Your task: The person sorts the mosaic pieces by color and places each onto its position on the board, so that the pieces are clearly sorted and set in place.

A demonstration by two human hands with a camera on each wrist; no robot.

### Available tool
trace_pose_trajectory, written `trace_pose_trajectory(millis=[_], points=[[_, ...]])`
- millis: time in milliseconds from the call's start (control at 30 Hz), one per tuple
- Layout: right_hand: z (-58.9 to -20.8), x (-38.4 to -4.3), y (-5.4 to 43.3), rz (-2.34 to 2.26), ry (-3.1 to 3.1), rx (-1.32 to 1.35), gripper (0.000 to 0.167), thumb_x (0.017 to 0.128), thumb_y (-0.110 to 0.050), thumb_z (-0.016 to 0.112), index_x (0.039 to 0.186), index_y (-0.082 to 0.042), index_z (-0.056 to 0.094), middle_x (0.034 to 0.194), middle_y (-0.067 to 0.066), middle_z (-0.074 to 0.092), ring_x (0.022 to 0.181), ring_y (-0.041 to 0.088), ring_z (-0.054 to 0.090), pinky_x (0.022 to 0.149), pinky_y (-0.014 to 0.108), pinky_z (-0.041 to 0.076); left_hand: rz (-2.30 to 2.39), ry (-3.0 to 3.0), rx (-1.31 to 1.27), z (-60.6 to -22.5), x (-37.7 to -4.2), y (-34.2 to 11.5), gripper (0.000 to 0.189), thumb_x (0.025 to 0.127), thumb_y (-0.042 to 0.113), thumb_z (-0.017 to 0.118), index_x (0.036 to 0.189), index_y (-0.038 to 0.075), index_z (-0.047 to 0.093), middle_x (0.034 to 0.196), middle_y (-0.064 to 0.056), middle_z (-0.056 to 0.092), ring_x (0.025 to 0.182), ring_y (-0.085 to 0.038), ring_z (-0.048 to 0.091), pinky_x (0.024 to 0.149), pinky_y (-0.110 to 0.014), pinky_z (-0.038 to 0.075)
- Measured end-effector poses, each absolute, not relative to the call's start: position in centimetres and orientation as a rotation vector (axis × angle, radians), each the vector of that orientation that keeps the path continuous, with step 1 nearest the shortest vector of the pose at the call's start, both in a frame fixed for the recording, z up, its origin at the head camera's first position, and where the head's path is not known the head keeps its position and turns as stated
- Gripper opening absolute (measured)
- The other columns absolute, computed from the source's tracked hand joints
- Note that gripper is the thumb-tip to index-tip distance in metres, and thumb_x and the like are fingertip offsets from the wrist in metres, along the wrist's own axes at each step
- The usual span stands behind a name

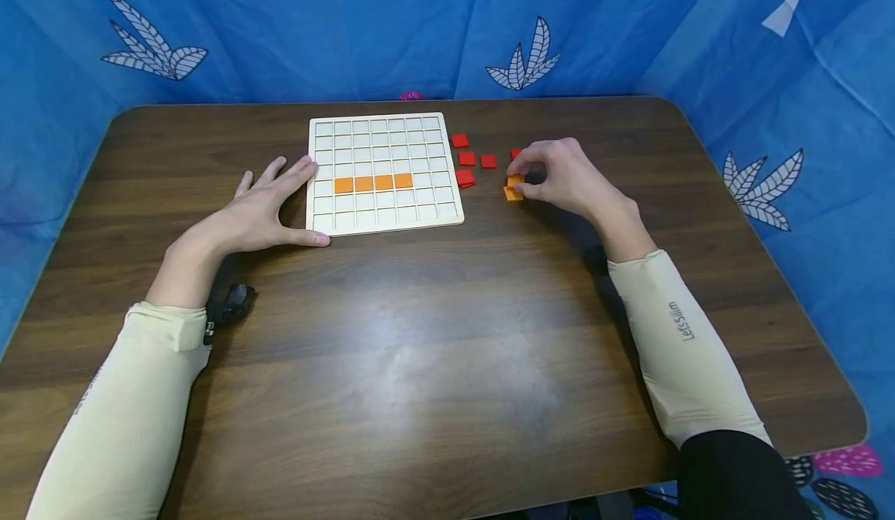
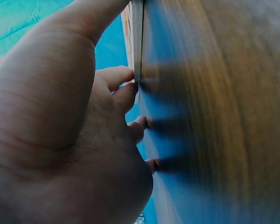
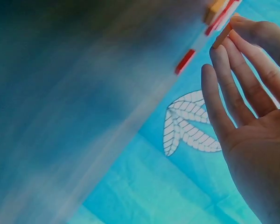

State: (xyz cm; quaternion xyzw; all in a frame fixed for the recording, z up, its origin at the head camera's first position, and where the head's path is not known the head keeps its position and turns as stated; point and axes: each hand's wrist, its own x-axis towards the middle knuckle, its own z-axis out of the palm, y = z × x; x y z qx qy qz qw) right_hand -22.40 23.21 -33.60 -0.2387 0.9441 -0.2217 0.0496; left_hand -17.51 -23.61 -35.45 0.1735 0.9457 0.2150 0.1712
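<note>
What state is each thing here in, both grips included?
Board, flat on the table, mostly unfilled.
Row tiles, orange, side by side.
Red tiles, loose beside the board.
Left grip, spread, touching the board.
Right grip, pinching the held tile.
Held tile, orange, between thumb and fingers.
Loose tile, orange, partly hidden.
Cloth, hanging, creased.

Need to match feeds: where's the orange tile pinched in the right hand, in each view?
Head: tile slightly right of and above centre, in the right hand.
Left wrist: not visible.
Right wrist: tile at upper right, edge-on between thumb and fingertips.
Shared landmark: the blue cloth, in all three views.
</note>
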Motion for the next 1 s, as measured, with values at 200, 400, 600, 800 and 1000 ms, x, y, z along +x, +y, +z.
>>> trace_pose_trajectory(millis=[200, 400, 600, 800, 1000], points=[[-33.4, -23.1, 21.0, -0.698, 2.865, -0.754, 0.026, 0.093, -0.01, 0.081, 0.119, -0.007, 0.078, 0.12, 0.012, 0.075, 0.105, 0.029, 0.064, 0.099, 0.046, 0.057, 0.617, 2.685, 0.495, -35.5, -17.6, -23.5, 0.123, 0.085, 0.061, 0.082, 0.172, 0.02, 0.005, 0.179, 0.001, -0.003, 0.164, -0.035, -0.014, 0.125, -0.068, -0.016], [-33.1, -23.8, 18.4, -0.742, 2.851, -0.822, 0.026, 0.093, -0.012, 0.081, 0.119, -0.008, 0.079, 0.122, 0.01, 0.076, 0.107, 0.027, 0.065, 0.103, 0.043, 0.055, 0.626, 2.682, 0.498, -35.6, -17.5, -23.5, 0.123, 0.085, 0.06, 0.083, 0.172, 0.019, 0.005, 0.179, 0.0, -0.004, 0.164, -0.035, -0.015, 0.124, -0.069, -0.017], [-32.8, -24.3, 15.9, -0.769, 2.846, -0.93, 0.028, 0.092, -0.013, 0.083, 0.119, -0.007, 0.079, 0.12, 0.009, 0.076, 0.105, 0.027, 0.062, 0.092, 0.037, 0.056, 0.637, 2.675, 0.5, -35.5, -17.6, -23.6, 0.123, 0.086, 0.059, 0.083, 0.172, 0.019, 0.004, 0.179, 0.0, -0.005, 0.164, -0.035, -0.016, 0.124, -0.068, -0.017], [-32.5, -24.7, 13.1, -0.771, 2.83, -0.949, 0.028, 0.092, -0.015, 0.084, 0.118, -0.008, 0.08, 0.12, 0.008, 0.077, 0.106, 0.026, 0.063, 0.092, 0.035, 0.054, 0.645, 2.678, 0.507, -35.5, -17.6, -23.6, 0.123, 0.085, 0.058, 0.083, 0.172, 0.019, 0.005, 0.179, 0.0, -0.004, 0.164, -0.035, -0.015, 0.124, -0.068, -0.017], [-32.6, -25.0, 10.9, -0.745, 2.782, -0.946, 0.026, 0.093, -0.018, 0.083, 0.118, -0.011, 0.08, 0.114, 0.003, 0.077, 0.107, 0.022, 0.063, 0.095, 0.032, 0.054, 0.64, 2.679, 0.511, -35.5, -17.7, -23.7, 0.123, 0.085, 0.059, 0.083, 0.172, 0.019, 0.005, 0.179, 0.0, -0.004, 0.164, -0.035, -0.015, 0.124, -0.069, -0.017]])
